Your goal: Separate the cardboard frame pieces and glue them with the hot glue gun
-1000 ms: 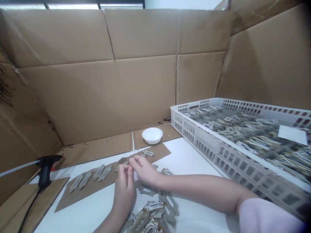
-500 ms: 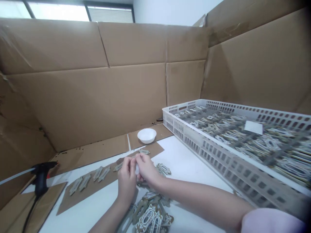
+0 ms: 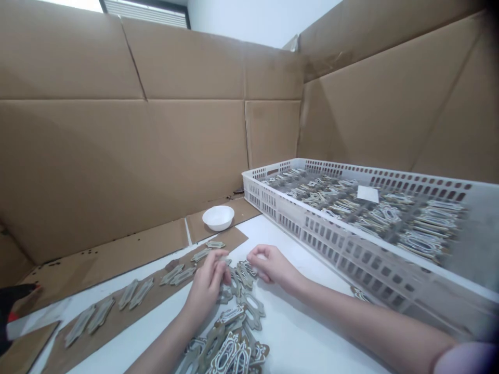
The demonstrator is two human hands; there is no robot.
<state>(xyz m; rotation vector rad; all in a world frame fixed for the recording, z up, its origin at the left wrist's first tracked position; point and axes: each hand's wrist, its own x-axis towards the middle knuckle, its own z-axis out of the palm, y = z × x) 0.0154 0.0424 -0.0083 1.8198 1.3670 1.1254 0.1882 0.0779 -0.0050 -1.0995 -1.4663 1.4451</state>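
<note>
My left hand (image 3: 209, 279) is over the left side of a loose line of plates, its fingers curled. A greyish plate edge shows by its fingertips, but I cannot tell whether they grip it. My right hand (image 3: 275, 266) is a little way to the right, with bent fingers drawn together. Its fingertips are close to a patterned ornamental plate (image 3: 245, 274) with white outlines; contact is unclear. Below both hands lies a heap of ornamental plates (image 3: 230, 353), some plain grey-green, some brown with white scrollwork.
Several plain plates (image 3: 128, 294) lie in pairs along a brown cardboard strip (image 3: 88, 347). A white bowl (image 3: 218, 218) stands behind. On the right, a white plastic crate (image 3: 312, 227) holds rows of plates. A partly visible glue gun (image 3: 15, 298) is at far left; cardboard walls (image 3: 175, 150) enclose the table.
My hands have come apart from a joined hold around a small whitish thing, the right moving to the right. The view has turned rightward, shifting the bowl, crate and glue gun left in the picture.
</note>
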